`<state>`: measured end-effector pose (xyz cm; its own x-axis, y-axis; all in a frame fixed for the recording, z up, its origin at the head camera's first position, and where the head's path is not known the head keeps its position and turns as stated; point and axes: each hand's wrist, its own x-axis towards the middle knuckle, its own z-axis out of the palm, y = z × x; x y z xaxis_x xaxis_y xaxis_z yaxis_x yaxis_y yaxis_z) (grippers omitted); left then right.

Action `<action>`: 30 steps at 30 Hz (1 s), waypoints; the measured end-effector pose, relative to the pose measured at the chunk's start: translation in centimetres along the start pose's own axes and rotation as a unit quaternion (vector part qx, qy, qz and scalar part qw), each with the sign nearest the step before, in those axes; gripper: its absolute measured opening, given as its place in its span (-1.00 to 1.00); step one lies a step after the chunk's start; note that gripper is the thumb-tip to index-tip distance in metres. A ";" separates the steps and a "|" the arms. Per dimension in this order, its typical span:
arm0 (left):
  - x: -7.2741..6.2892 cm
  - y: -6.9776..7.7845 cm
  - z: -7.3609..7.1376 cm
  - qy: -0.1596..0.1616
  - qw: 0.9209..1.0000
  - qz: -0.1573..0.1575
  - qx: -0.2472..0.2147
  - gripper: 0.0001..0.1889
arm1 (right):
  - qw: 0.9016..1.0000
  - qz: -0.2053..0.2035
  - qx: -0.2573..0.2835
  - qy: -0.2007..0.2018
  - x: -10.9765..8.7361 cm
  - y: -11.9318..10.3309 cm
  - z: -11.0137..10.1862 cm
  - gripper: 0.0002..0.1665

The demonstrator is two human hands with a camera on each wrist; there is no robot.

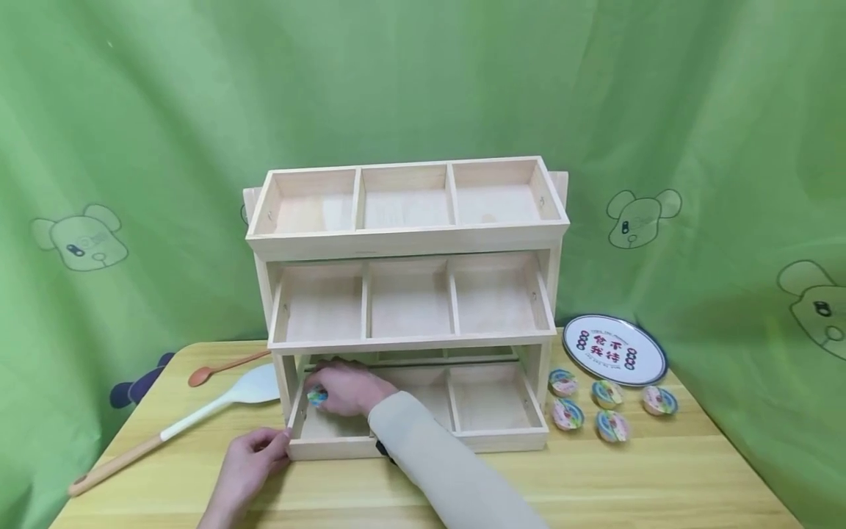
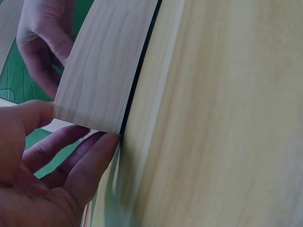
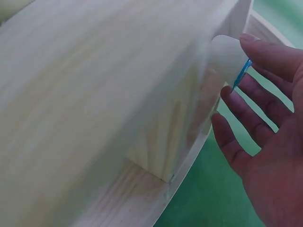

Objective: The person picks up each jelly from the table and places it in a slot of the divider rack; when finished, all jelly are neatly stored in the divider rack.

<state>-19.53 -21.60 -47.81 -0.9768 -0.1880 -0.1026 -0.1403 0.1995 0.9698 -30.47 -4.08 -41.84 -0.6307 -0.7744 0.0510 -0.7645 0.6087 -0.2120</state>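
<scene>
A wooden three-tier rack [image 1: 410, 246] with divided trays stands in the middle of the table. My right hand [image 1: 350, 386] is inside the left compartment of the bottom tray [image 1: 496, 441] and pinches a small jelly cup [image 1: 317, 396] with a colourful lid. In the right wrist view, the pale cup [image 3: 226, 59] sits between thumb and fingertips, its blue lid rim edge-on. My left hand [image 1: 251, 466] grips the front left corner of that bottom tray. The left wrist view shows its thumb and fingers at the end of the front board [image 2: 104, 66].
Several more jelly cups [image 1: 612, 425] lie right of the rack, before a white plate [image 1: 611, 349] with a blue rim and red characters. To the left are a white spatula-like utensil [image 1: 198, 419] with a wooden handle and a small brown spoon [image 1: 200, 376]. Green curtain [image 1: 410, 88] hangs behind.
</scene>
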 end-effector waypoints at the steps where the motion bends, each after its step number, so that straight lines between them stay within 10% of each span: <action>1: 0.0 -0.1 0.0 0.001 1.000 -0.002 -0.001 -0.74 | 1.000 0.002 -0.006 -0.003 0.1 0.0 0.1 -0.68; 30: 0.3 -0.1 -0.2 0.000 1.000 -0.007 0.002 -0.76 | 0.997 0.072 -0.034 -0.016 0.8 -1.0 1.5 -0.70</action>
<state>-19.80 -21.86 -47.86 -0.9749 -0.1907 -0.1153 -0.1536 0.2006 0.9675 -29.99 -5.54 -43.00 -0.7305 -0.6829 -0.0059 -0.6746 0.7230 -0.1487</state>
